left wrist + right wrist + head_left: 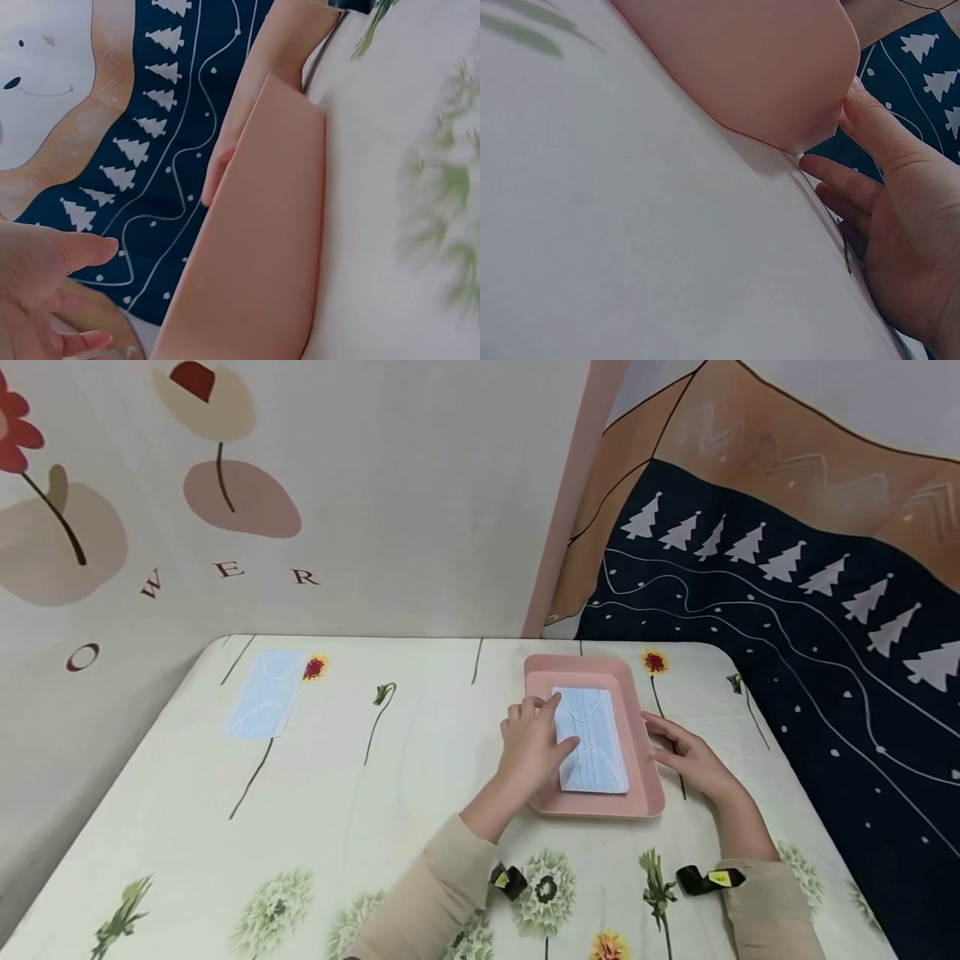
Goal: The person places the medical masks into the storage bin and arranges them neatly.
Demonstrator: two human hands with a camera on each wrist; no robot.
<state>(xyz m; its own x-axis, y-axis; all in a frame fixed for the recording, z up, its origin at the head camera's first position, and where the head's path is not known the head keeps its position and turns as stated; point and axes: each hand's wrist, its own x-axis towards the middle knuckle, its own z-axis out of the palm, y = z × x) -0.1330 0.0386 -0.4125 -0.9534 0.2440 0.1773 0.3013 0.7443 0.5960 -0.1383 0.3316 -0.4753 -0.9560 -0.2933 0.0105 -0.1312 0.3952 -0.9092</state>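
Note:
A pink tray (648, 789) stands on the right part of the table with blue pleated face masks (596, 743) lying in it; how many are stacked cannot be told. My left hand (528, 739) reaches over the tray's left rim, thumb and fingers spread, fingertips at the masks' left edge. In the left wrist view that hand (45, 289) holds nothing. At the tray's right side is my right hand (693, 760), its fingers loosely extended. The right wrist view has its thumb and forefinger tips (814, 161) close against the tray's outer wall (780, 67).
Another blue face mask (266, 693) lies flat at the table's far left. A flower-printed cloth (420, 793) covers the table. Printed hangings (420, 527) rise behind its back edge and along the right side. Black wrist devices (708, 880) sit by both cuffs.

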